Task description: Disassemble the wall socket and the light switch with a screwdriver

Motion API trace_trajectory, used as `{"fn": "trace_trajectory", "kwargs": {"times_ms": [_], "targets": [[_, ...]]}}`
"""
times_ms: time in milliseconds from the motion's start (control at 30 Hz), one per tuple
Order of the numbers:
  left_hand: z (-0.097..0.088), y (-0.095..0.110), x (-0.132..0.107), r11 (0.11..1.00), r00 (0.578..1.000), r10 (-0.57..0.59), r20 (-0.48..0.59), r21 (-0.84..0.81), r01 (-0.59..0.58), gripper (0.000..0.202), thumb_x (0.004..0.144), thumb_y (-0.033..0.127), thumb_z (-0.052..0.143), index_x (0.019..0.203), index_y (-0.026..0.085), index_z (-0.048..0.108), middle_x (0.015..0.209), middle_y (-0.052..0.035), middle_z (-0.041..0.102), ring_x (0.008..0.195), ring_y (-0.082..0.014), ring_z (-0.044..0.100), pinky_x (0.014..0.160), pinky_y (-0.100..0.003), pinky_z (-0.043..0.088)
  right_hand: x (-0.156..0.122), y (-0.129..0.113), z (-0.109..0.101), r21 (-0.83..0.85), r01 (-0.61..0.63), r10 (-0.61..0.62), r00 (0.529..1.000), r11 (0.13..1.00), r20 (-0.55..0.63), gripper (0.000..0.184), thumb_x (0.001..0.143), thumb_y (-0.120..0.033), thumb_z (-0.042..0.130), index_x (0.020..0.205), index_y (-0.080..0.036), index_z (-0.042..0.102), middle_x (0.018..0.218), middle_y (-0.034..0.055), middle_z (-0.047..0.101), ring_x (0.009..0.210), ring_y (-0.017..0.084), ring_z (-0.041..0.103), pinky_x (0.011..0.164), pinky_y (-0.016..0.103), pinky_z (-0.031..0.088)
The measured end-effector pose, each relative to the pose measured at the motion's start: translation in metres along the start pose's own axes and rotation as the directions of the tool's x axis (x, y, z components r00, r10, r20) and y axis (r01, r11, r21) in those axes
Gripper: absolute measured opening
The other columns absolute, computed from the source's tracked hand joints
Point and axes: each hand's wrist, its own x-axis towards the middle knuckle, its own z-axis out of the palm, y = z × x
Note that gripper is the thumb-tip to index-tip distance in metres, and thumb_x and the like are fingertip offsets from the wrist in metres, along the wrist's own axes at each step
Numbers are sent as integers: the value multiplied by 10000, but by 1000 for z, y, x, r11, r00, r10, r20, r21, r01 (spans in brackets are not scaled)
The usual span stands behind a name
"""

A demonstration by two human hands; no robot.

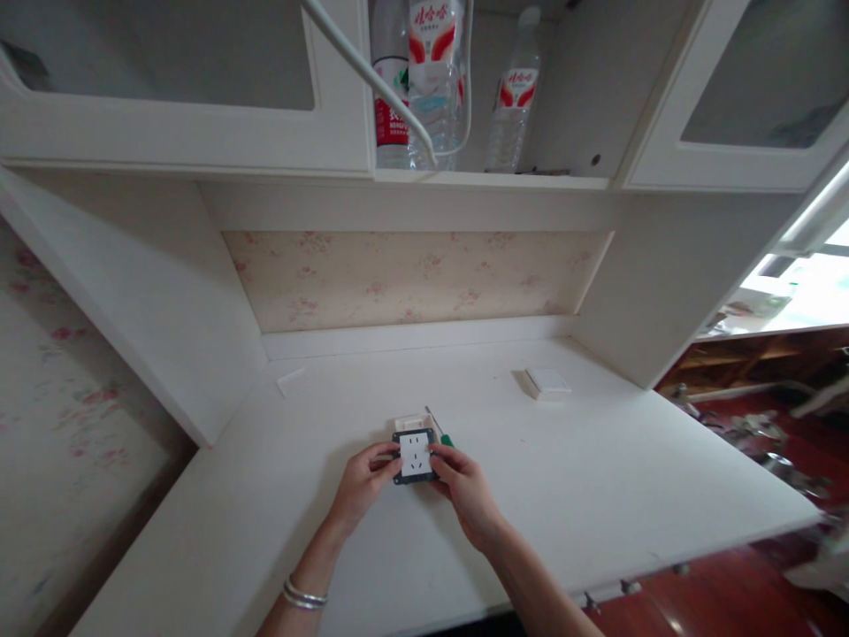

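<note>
Socket [415, 455] sits snug between left hand [362, 478] and right hand [468, 492], each pinching a side edge. White face, blackish frame, five slots.

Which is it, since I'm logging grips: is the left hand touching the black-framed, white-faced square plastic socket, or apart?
Touching: the head view shows the left hand gripping the socket by its left edge, thumb in front.

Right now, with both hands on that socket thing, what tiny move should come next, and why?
I'd probably ease the socket slightly away from you, to line it up with the white box. The left hand and right hand already hold its opposite sides, and the box shows just beyond its far edge.
</note>
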Motion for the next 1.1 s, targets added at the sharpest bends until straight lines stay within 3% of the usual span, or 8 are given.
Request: {"fn": "trace_trajectory", "kwargs": {"times_ms": [267, 633, 933, 1100], "targets": [[0, -3, 2, 997, 1000, -1, 2, -73, 1, 365, 681, 303, 733, 994, 141, 635, 968, -93, 711, 902, -228, 665, 801, -312, 516, -4, -1, 1, 10, 33, -34, 997, 999, 66, 409, 633, -368, 752, 971, -156, 662, 928, 80, 694, 876, 216, 638, 828, 368, 473], [1, -2, 1, 997, 1000, -14, -12, -72, 14, 420, 658, 321, 746, 1024, 149, 631, 1028, -97, 688, 852, -224, 673, 764, -318, 524, -4, -1, -2, -30, 25, -24, 999, 999, 43, 423, 653, -394, 743, 998, -164, 660, 966, 83, 689, 884, 210, 637, 799, 346, 482], [0, 3, -1, 991, 998, -53, 28, -124, 57, 376, 674, 259, 736, 1014, 157, 612, 919, -75, 714, 835, -205, 667, 748, -289, 510, -6, -3, 2, 0, 17, -17, 999, 1000, 49, 412, 609, -389, 770, 946, -169, 677, 917, 75, 704, 862, 215, 647, 813, 363, 487], [0, -3, 2, 996, 998, 57, 15, -76, -55, 268, 686, 286, 720, 922, 166, 672, 1041, -75, 664, 914, -218, 645, 806, -303, 510, -6, -4, 2, 1, 18, -18, 998, 1000, 65, 430, 602, -400, 777, 947, -162, 680, 918, 84, 702, 881, 223, 641, 830, 371, 480]]}}
